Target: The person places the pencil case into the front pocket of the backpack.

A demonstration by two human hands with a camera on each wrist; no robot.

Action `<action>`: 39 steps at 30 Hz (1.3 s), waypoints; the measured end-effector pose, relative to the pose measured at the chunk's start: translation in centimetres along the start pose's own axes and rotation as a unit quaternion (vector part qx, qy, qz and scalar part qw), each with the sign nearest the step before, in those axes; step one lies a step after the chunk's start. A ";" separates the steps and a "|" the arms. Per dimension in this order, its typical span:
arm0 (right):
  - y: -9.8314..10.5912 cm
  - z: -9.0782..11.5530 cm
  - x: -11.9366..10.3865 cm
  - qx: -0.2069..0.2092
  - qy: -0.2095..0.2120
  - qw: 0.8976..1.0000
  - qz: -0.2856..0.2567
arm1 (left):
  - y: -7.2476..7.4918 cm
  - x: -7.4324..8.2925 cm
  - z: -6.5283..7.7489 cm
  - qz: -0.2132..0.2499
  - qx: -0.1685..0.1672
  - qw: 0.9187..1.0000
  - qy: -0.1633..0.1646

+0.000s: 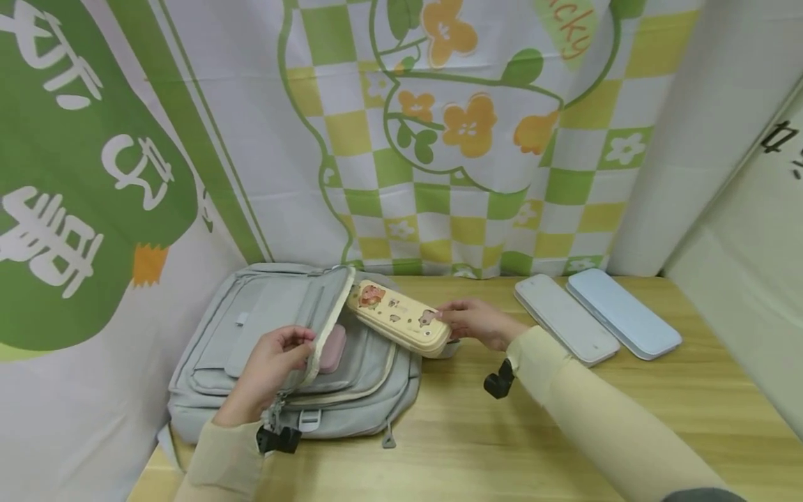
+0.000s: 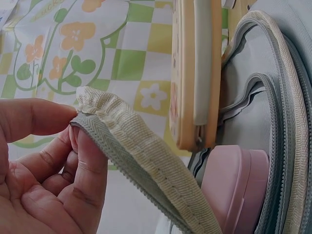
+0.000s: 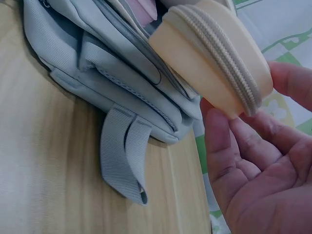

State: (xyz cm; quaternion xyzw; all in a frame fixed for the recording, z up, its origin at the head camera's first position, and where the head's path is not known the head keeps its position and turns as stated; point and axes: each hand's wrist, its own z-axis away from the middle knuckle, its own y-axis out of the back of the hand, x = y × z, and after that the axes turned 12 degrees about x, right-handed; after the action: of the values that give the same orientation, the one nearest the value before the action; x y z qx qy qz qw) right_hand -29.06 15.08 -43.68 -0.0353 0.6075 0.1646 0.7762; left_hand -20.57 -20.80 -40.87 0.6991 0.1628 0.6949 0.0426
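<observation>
A grey backpack (image 1: 251,328) lies on the table with its front compartment unzipped. My left hand (image 1: 279,362) pinches the zippered edge (image 2: 141,146) of the flap between thumb and fingers, lifting it away from the bag. A yellow zippered pencil case (image 1: 395,314) with cartoon animal pictures is in my right hand (image 1: 479,322), gripped at its right end. The far end of the case overlaps the compartment opening, as the left wrist view shows. Inside the opening sits a pink box (image 2: 234,190). The right wrist view shows the case's zipper end (image 3: 219,58) between thumb and fingers.
To the right on the wooden table (image 1: 489,446) lie a white flat case (image 1: 564,317) and a light blue flat case (image 1: 621,314), side by side. A patterned curtain (image 1: 452,209) hangs behind. A grey strap loop (image 3: 124,151) sticks out from the bag's side.
</observation>
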 end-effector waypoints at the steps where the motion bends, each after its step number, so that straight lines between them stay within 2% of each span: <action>1: 0.0 -0.2 -0.2 -0.004 -0.001 1.000 0.004 | 0.0 0.1 0.0 -0.001 0.000 1.000 0.000; 17: -1.7 -5.0 -2.0 -0.046 -0.025 0.996 0.072 | -0.1 -0.2 0.0 -0.005 -0.008 1.000 0.010; 22: -2.5 -6.0 -2.7 -0.030 -0.027 0.996 0.078 | -0.2 -0.3 -0.1 -0.007 -0.007 1.000 0.010; 28: -3.3 -6.8 -2.0 0.009 -0.027 0.998 0.047 | -0.1 -0.4 0.0 -0.003 -0.007 1.000 0.009; 32: -3.4 -6.9 -0.9 0.016 -0.027 0.999 0.006 | 0.0 -0.5 0.0 0.000 -0.007 1.000 0.009; 36: -3.5 -6.1 -0.1 0.017 -0.048 0.998 -0.029 | 0.2 -0.6 -0.1 0.001 -0.011 1.000 0.008; 39: -3.7 -5.1 0.1 0.030 -0.080 0.995 -0.056 | 0.4 -0.6 -0.1 -0.002 -0.015 1.000 0.007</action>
State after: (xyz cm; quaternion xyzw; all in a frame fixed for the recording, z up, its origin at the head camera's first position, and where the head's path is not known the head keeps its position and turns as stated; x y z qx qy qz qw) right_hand -32.68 10.27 -45.62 -0.0328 0.5454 0.1048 0.8309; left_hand -20.59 -21.34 -41.29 0.6933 0.1542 0.7019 0.0530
